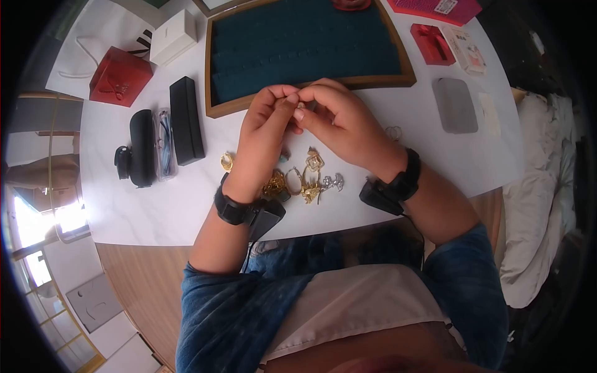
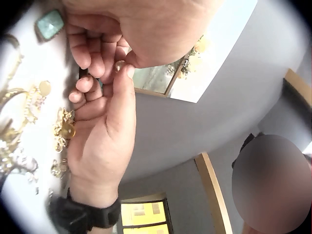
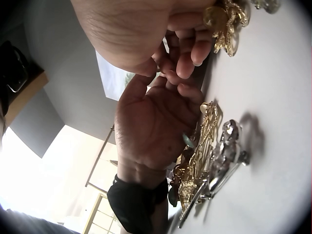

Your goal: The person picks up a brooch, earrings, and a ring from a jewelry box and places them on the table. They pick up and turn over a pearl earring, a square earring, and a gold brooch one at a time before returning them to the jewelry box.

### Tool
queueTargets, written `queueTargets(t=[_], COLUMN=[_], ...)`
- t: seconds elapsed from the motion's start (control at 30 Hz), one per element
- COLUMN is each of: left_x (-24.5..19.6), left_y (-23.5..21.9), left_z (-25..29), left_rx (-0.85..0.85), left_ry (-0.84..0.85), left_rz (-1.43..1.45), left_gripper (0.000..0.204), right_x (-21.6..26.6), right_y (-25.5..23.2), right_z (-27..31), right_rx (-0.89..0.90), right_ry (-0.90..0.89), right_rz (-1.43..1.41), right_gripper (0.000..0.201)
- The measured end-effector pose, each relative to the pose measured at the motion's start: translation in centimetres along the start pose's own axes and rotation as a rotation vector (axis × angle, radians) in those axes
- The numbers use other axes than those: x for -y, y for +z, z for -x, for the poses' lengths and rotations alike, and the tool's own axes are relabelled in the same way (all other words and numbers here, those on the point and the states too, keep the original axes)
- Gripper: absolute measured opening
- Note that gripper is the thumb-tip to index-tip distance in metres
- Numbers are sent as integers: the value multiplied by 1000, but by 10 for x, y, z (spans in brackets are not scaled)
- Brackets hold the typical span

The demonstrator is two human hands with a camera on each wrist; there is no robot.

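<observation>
My left hand and right hand meet at the front edge of a wooden jewellery box lined in dark green. Between their thumbs and fingertips they pinch a small gold-toned piece with a pearly bead; the fingers hide most of it. Below the hands on the white table lie a gold hoop earring, a gold heap of jewellery, a gold brooch and a silver flower brooch. A teal stone piece lies beside the left hand.
Left of the box are a black case, a rounded black case, a red gift bag and a white box. To the right lie a grey flat case, a red box and thin rings.
</observation>
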State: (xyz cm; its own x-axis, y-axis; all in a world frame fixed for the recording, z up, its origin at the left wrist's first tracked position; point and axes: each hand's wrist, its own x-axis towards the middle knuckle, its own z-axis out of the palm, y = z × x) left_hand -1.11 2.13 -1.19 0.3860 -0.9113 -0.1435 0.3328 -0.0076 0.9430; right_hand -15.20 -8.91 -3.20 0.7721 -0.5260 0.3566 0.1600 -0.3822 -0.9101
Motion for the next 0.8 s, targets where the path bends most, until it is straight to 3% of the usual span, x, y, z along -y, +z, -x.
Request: queueTargets(t=[0.27, 0.8], left_x=[3, 2], left_y=[-7, 0], left_z=[0, -1], left_rx=[55, -4], left_ry=[3, 25], left_rz=[-63, -56], left_gripper=[21, 19], right_x=[2, 0], right_y=[-1, -1], right_z=[0, 1], right_rx=[23, 23], right_ry=[39, 27], right_rz=[14, 36], right_gripper=[21, 23])
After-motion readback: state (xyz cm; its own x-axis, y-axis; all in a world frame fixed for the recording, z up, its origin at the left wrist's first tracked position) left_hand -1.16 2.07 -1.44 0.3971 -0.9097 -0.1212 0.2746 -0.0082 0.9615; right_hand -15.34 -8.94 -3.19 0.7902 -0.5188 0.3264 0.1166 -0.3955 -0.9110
